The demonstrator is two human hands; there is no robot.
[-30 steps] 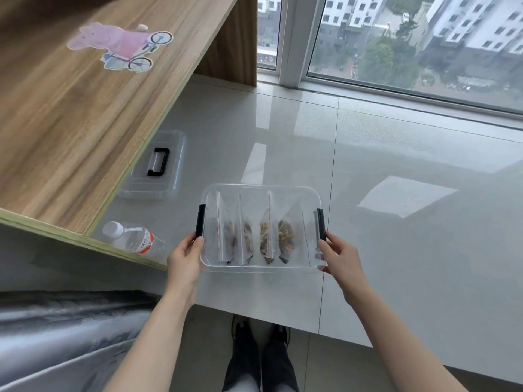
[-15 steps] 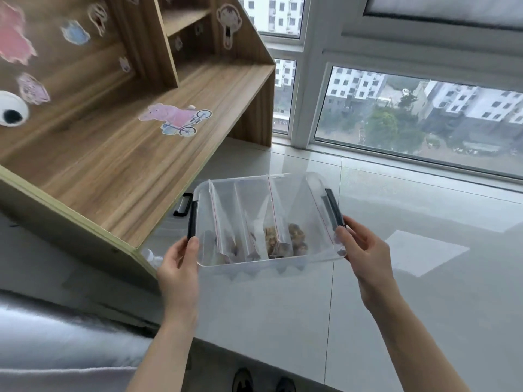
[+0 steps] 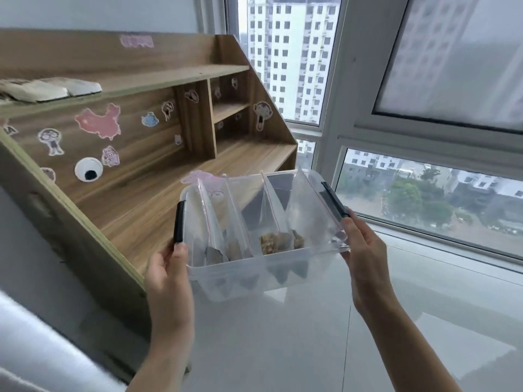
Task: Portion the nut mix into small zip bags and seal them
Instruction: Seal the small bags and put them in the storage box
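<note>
I hold a clear plastic box with black side latches in the air, level with the wooden desk. My left hand grips its left end below the black latch. My right hand grips its right end by the other latch. Inside stand several small zip bags with red seal lines, upright side by side. Each has brown nut mix at its bottom. The box tilts slightly, its right side higher.
A wooden desk with a sticker-covered back panel and shelves stands to the left and behind the box. A large window fills the right. Pale glossy floor tiles lie below. A grey fabric surface is at the lower left.
Both hands have lifted the box from near the floor up to desk height. My view has risen with it, so the desk shelves and upper window now show.
</note>
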